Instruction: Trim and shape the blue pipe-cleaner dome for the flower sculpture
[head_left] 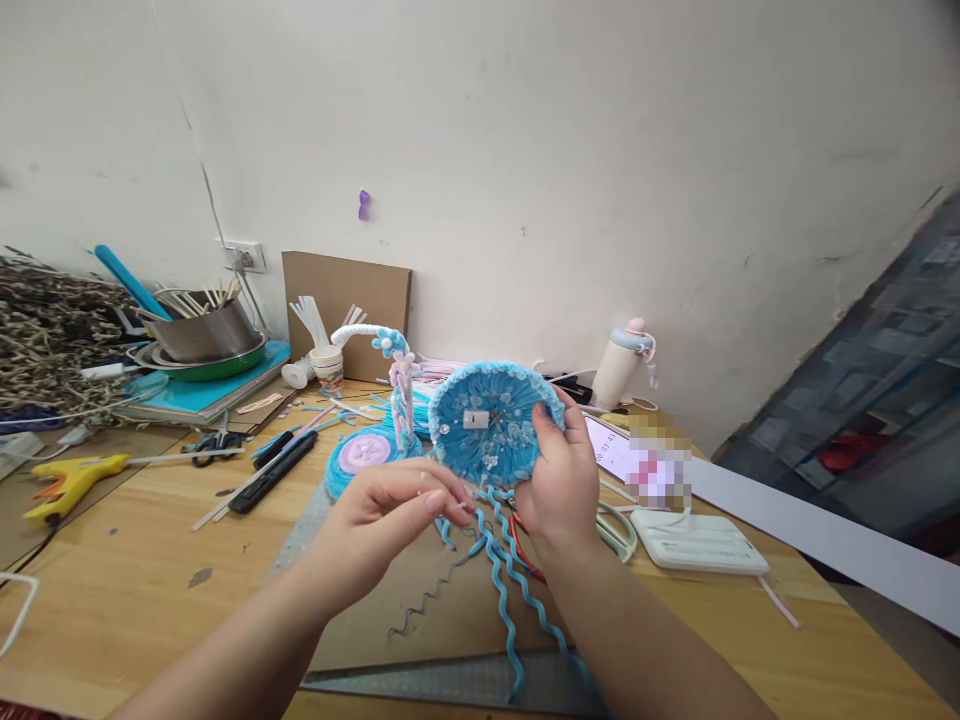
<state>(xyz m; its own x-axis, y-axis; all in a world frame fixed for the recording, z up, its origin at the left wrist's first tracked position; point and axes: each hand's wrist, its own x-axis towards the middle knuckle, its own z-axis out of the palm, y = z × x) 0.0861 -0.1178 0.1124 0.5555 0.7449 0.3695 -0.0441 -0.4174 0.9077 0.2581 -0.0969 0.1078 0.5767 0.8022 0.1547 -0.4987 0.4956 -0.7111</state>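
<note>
My right hand (566, 470) grips the right edge of a round blue gathered-fabric dome (465, 445), its thumb on the inside. The dome has a fuzzy blue rim and a small white box (475, 419) at the middle of its inside. Wavy blue pipe cleaners (496, 580) hang below it. At the lower left of the rim, my left hand (401, 520) has its fingers drawn together; a tiny whitish bit shows at the tips, too small to name. Behind that hand stands a blue round base (341, 470) with a pipe-cleaner stem (403, 400) bearing flowers.
On the left lie a yellow glue gun (75, 487), black scissors (214, 445) and a black utility knife (274, 472). A paper cup (327, 368) holds white sticks. A bottle (619, 370), a phone (611, 450) and a pale power bank (699, 541) are on the right.
</note>
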